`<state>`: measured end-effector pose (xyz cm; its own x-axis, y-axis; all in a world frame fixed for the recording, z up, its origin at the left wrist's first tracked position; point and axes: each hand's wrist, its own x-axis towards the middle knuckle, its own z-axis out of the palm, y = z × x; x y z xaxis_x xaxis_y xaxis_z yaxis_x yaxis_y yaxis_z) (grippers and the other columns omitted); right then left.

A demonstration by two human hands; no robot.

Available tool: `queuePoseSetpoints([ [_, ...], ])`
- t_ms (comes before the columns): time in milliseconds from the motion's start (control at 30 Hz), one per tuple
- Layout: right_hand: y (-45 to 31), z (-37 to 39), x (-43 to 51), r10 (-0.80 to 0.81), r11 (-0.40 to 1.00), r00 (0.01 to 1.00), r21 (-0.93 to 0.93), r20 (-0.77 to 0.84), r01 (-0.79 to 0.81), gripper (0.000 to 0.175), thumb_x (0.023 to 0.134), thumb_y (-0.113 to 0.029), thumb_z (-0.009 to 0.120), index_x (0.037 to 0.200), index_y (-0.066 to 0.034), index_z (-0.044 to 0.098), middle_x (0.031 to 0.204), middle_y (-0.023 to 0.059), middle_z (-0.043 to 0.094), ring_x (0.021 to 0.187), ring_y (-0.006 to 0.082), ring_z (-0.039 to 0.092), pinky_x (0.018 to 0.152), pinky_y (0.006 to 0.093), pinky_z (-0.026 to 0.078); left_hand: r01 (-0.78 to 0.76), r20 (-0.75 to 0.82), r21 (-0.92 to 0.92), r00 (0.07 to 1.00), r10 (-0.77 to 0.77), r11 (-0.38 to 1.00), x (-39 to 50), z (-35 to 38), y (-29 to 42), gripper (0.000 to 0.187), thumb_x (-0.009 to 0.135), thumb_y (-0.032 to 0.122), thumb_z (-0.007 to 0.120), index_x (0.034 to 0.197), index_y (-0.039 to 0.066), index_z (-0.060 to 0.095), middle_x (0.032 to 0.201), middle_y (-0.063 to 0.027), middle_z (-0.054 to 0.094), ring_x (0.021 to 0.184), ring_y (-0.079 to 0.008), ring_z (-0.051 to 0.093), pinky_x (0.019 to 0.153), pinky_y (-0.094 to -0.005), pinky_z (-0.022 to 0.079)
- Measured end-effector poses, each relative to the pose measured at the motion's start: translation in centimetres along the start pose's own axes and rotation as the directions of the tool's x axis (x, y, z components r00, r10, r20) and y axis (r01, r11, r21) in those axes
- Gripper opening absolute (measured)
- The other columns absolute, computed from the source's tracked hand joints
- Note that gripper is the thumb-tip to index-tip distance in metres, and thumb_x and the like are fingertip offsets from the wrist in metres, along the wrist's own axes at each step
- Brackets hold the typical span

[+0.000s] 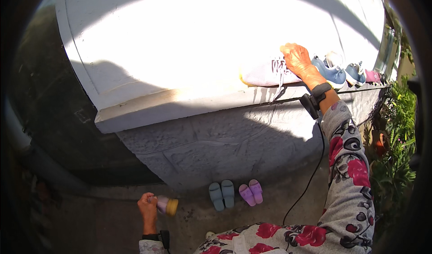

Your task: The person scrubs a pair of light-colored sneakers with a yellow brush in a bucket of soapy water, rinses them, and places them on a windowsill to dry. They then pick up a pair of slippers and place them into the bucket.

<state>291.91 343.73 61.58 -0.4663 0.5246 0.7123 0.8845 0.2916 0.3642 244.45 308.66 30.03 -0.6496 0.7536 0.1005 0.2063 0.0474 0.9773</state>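
Observation:
A pale lilac sneaker (261,73) with a yellow sole edge and loose white laces rests on the white wall ledge (162,100). My right hand (298,60) grips it around the collar, hiding its heel end. Low on the left, my left hand (147,208) holds another shoe (166,205), pinkish with a yellow sole, tilted and well below the ledge. That shoe is slightly blurred and partly covered by my fingers. Just right of my right hand, a pair of blue sneakers (332,70) stands on the same ledge.
Farther along the ledge are another blue shoe (356,74) and a pink shoe (372,76). Grey-green slides (221,195) and purple slides (250,192) lie on the floor. A black cable (315,174) hangs from my right wristband. Plants (403,109) grow at the right.

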Motion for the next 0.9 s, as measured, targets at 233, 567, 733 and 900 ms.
queuePoseSetpoints([
  [233,-0.4,-0.5,0.0,0.058,0.998,0.985,-0.006,0.164,-0.058,0.018,0.075,0.001,0.047,0.089,-0.0051,0.055,0.089,0.0154,0.055,0.089,0.0337,0.055,0.075,0.044,0.046,0.003,0.019,-0.032,1.0,-0.003,0.999,0.9,0.8,0.3,0.01,0.071,-0.004,0.059,0.081,0.0,0.058,0.068,0.0027,0.052,0.061,-0.0048,0.046,0.056,-0.0191,0.037],
  [567,0.0,-2.9,0.7,0.102,0.989,0.932,0.064,0.349,-0.132,0.037,0.071,0.0,0.054,0.107,-0.008,0.052,0.106,0.016,0.052,0.104,0.0337,0.05,0.088,0.0412,0.042,0.003,0.03,-0.028,1.0,-0.002,1.0,1.4,0.9,0.1,0.011,0.071,-0.005,0.06,0.081,-0.001,0.058,0.07,0.0017,0.054,0.062,-0.0051,0.047,0.055,-0.0204,0.039],
  [733,0.7,-5.2,1.0,0.113,0.954,0.86,0.187,0.498,-0.234,0.058,0.063,0.0,0.057,0.12,-0.0074,0.048,0.118,0.0159,0.048,0.113,0.0324,0.045,0.097,0.039,0.037,-0.016,0.029,-0.035,0.999,0.017,0.999,1.9,0.9,-0.3,0.012,0.07,-0.005,0.06,0.082,-0.001,0.058,0.07,0.0015,0.053,0.062,-0.0052,0.047,0.056,-0.0205,0.039],
  [900,0.3,-6.8,0.1,0.08,0.953,0.972,0.268,0.222,-0.14,0.06,0.063,-0.004,0.056,0.122,-0.0057,0.047,0.117,0.0166,0.051,0.108,0.0336,0.049,0.095,0.039,0.041,0.009,-0.01,-0.202,1.0,-0.011,0.979,2.7,1.4,0.9,0.013,0.072,-0.008,0.058,0.084,-0.001,0.059,0.071,0.0001,0.054,0.062,-0.0066,0.049,0.058,-0.02,0.041],
])
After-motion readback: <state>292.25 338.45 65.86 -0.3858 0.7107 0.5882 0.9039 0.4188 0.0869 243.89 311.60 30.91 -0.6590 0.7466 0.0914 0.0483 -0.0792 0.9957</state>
